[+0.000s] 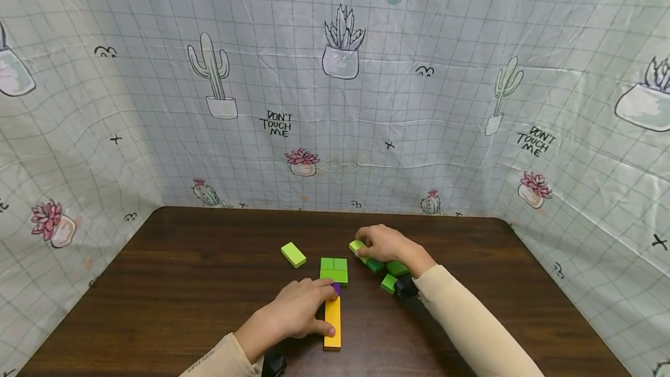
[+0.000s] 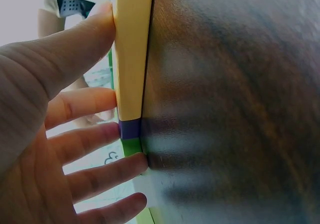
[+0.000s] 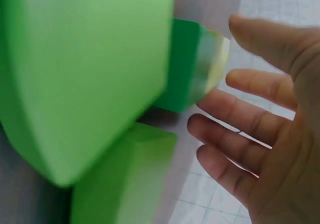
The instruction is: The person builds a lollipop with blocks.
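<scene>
Lime block just left of right grip, nearer hand; long axis slants far-left to near-right, toward dark green block. Right grip spread around it, left grip spread against yellow bar.

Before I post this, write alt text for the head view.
A person's left hand touches an orange block on a dark table, while the right hand is at a lime block near green blocks. Cactus-print cloth hangs behind.
</scene>
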`<state>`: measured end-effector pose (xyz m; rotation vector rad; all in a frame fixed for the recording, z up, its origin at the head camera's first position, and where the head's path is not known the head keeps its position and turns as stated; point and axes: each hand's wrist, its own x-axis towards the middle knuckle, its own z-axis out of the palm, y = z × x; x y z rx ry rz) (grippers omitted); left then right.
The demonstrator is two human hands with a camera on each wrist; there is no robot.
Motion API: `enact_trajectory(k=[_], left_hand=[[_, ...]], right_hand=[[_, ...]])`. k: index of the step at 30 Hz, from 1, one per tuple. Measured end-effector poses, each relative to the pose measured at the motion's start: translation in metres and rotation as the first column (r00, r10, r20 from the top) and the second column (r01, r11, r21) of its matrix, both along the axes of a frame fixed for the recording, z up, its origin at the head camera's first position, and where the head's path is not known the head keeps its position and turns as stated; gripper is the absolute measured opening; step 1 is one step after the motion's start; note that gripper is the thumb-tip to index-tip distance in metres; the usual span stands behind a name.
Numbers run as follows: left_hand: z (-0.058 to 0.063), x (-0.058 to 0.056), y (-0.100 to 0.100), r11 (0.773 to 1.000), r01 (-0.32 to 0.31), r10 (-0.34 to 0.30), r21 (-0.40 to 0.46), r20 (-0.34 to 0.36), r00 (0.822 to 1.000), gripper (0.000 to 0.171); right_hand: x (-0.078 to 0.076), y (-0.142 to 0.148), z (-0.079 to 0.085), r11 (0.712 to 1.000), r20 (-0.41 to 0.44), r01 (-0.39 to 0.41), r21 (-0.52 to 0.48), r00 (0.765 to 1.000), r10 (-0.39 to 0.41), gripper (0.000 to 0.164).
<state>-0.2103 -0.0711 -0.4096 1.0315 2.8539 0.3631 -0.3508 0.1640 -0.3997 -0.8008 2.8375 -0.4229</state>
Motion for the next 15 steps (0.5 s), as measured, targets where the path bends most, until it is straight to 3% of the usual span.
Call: enact_trajectory(k=[6, 15], left_hand=[[0.000, 0.000, 0.000, 1.000, 0.004, -0.004, 0.006, -0.014, 1.000, 0.057], [-0.001, -0.001, 0.000, 1.000, 0.000, 0.000, 0.005, -0.010, 1.000, 0.056]], right_hand=[[0.005, 0.003, 0.006, 0.999, 0.080, -0.010, -0.038, 0.997, 0.013, 0.052], [0.011, 0.002, 0.004, 0.997, 0.030, -0.076, -0.007, 0.997, 0.076, 0.043]])
